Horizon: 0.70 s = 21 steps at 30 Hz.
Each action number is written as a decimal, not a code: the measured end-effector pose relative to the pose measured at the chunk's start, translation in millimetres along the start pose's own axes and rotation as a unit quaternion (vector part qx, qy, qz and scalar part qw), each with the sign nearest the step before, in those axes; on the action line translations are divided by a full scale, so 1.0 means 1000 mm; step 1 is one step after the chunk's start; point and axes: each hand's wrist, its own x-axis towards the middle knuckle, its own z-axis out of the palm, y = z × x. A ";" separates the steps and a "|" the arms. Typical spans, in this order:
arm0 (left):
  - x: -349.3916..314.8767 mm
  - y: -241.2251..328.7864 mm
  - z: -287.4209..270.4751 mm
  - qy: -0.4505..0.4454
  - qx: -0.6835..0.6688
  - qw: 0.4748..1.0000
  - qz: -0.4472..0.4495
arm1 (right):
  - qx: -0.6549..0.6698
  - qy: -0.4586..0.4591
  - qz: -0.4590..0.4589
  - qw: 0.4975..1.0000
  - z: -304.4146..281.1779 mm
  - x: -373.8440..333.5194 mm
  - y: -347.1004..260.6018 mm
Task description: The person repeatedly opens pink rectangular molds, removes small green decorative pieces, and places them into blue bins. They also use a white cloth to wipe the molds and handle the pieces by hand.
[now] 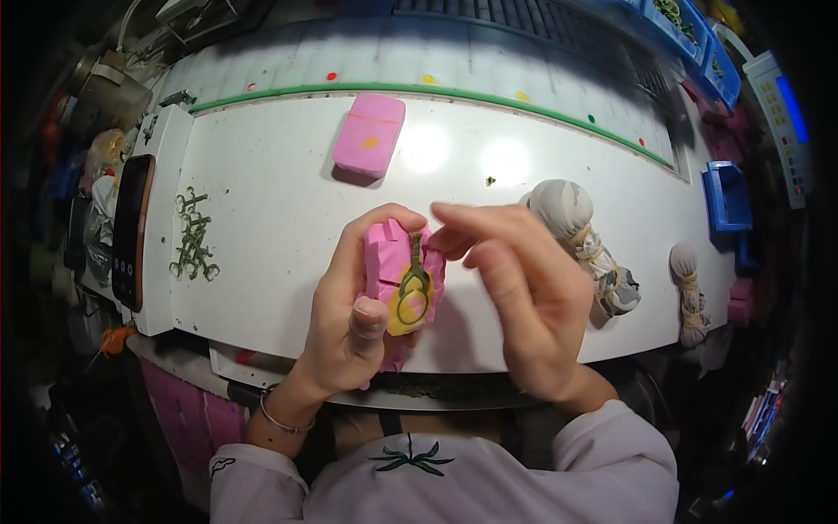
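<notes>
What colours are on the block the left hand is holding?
The block is pink, with a yellow patch; it shows best in the head view.

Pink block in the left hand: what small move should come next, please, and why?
Perhaps the right hand should gently lift the green piece: it lies exposed on the pink block, which the left hand holds, with the right hand close by.

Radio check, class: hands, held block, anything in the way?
Left hand holding pink block. Right hand beside it, contact unclear. Green piece on its face, unobstructed. Other pink block lies apart.
</notes>
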 end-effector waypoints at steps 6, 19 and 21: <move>0.001 -0.006 -0.002 -0.030 0.006 0.999 -0.013 | -0.008 -0.030 0.020 0.999 0.002 -0.001 0.005; 0.003 -0.002 0.007 -0.004 -0.019 0.999 -0.048 | 0.154 -0.098 0.244 0.952 -0.011 0.003 -0.003; 0.002 -0.005 0.005 -0.012 -0.033 0.997 -0.062 | 0.156 -0.098 0.257 0.949 -0.012 0.004 -0.003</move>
